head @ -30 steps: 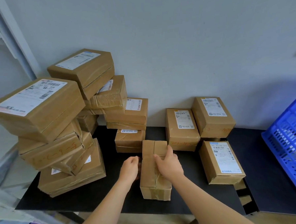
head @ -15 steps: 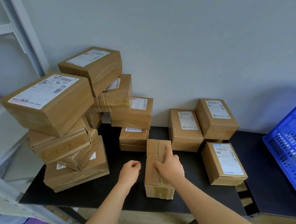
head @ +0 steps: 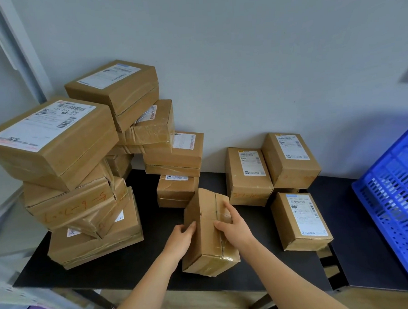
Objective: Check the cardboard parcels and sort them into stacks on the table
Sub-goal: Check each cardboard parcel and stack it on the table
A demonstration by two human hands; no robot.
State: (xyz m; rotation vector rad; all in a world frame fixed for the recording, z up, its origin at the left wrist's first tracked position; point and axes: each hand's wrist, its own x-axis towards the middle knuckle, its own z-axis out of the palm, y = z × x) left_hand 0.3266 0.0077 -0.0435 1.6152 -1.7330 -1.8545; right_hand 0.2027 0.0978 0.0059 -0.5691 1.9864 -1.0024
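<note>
Your left hand has come back onto the parcel, now tilted at the near centre of the bench. Its fingers curl round the left edge; your right hand clasps the top right. The long axis runs near to far, between both hands. No label shows; the underside is hidden.

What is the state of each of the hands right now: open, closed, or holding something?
Left hand: holding the front parcel by its left side.
Right hand: holding the same parcel, thumb on top, fingers over its right side.
</note>
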